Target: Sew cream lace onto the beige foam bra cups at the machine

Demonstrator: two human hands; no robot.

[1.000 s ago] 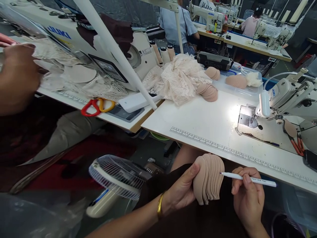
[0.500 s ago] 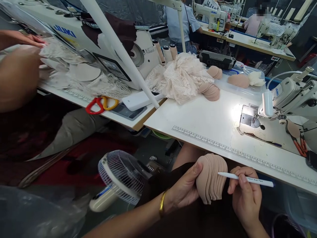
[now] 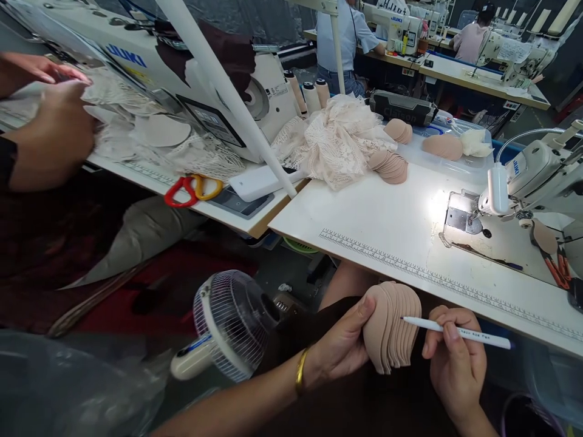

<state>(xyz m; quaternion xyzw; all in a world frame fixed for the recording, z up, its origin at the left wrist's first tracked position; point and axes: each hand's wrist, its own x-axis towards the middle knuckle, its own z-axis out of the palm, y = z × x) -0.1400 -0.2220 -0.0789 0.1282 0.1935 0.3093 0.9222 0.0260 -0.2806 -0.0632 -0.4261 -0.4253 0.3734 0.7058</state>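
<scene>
At the far left, a co-worker's hands (image 3: 66,124) are drawn close together beside pale lace pieces (image 3: 118,91); whether they pinch anything you cannot tell. Next comes a white JUKI sewing machine (image 3: 150,73), with red-and-yellow-handled scissors (image 3: 195,189) lying near the front edge of its table. Below, a caged electric fan (image 3: 230,325) stands near your left forearm. Your left hand (image 3: 344,343), a gold bracelet (image 3: 300,370) at its wrist, grips the left side of a fanned stack of beige fabric pads (image 3: 394,328), thumb on the front. You have that stack over your lap, just below the front edge of the white sewing table (image 3: 337,209). Above it on the tabletop sit a crumpled heap of cream lace (image 3: 339,139) and, just to its right, another fanned pile of beige pads (image 3: 388,168). Your right hand (image 3: 458,358) pinches a slim white marker pen (image 3: 487,338) between thumb and fingers, its tip at the stack's layered edges; actual contact is too fine to tell. Farthest right, a second JUKI machine (image 3: 546,164) lights its needle plate (image 3: 460,220), with orange-handled snips (image 3: 556,273) beside it.
</scene>
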